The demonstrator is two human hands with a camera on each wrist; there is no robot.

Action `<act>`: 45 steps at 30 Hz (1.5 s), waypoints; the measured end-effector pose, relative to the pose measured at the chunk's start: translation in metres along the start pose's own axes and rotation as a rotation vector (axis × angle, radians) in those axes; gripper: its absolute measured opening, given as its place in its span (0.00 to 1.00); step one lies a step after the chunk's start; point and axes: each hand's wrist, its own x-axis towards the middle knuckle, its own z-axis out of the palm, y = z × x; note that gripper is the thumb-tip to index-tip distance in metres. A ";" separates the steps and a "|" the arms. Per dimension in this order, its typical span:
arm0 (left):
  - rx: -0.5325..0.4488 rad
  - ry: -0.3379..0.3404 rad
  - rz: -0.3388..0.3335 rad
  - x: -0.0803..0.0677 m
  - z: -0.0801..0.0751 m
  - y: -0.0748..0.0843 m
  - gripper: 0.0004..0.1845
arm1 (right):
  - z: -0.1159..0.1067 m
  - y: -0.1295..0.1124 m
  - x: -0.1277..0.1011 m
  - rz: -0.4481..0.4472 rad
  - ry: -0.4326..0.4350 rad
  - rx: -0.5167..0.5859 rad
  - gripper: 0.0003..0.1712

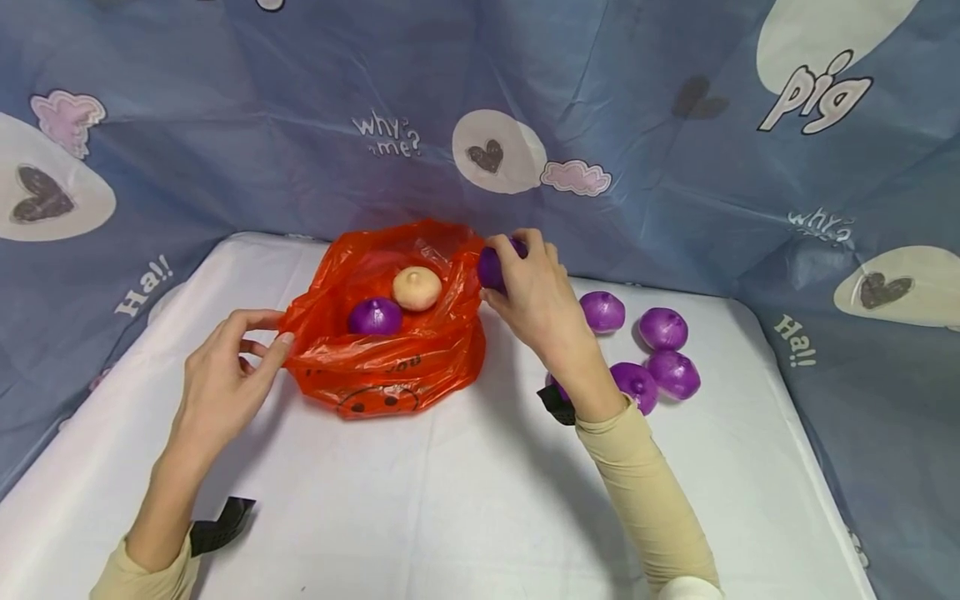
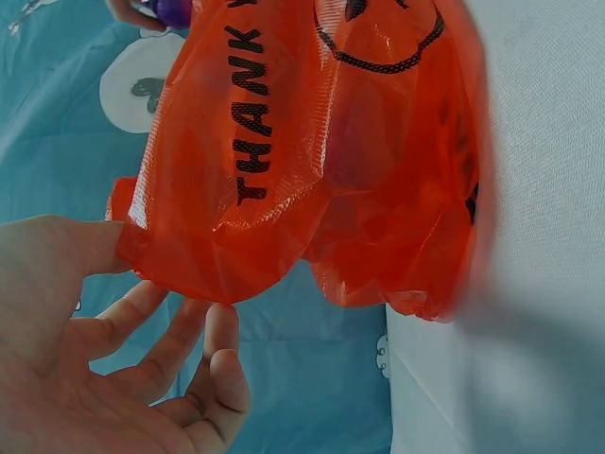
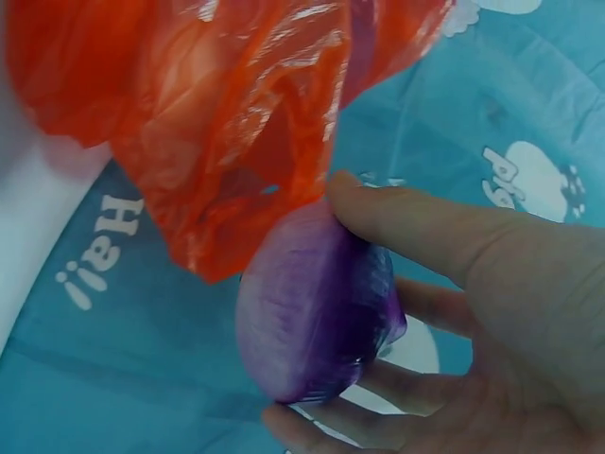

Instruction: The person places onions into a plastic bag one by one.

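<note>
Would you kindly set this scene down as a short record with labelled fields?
Surface: white table, blue printed cloth behind
Bag: orange plastic bag, mouth open, printed with a smiley face and THANK
In bag: one purple onion, one pale onion
Left hand: pinches the bag's left rim
Right hand: grips a held purple onion at the bag's right rim
On table: four loose purple onions plainly seen right of the right forearm; a fifth may be hidden behind the wrist

purple onion (image 1: pixel 552 385) mostly hidden behind wrist, bag (image 2: pixel 454 189) edge blurred
</note>
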 end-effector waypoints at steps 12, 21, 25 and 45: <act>0.000 -0.006 -0.002 0.001 0.001 0.001 0.18 | -0.007 -0.023 0.005 -0.035 0.005 0.012 0.35; 0.006 -0.010 0.000 0.000 0.001 0.000 0.19 | -0.002 -0.044 0.010 -0.062 -0.030 0.006 0.36; 0.007 -0.006 0.002 0.000 0.000 0.000 0.18 | 0.002 -0.053 0.013 -0.098 -0.044 -0.003 0.35; 0.005 -0.007 0.011 -0.001 -0.001 0.003 0.18 | 0.042 -0.084 0.024 -0.164 -0.171 -0.082 0.36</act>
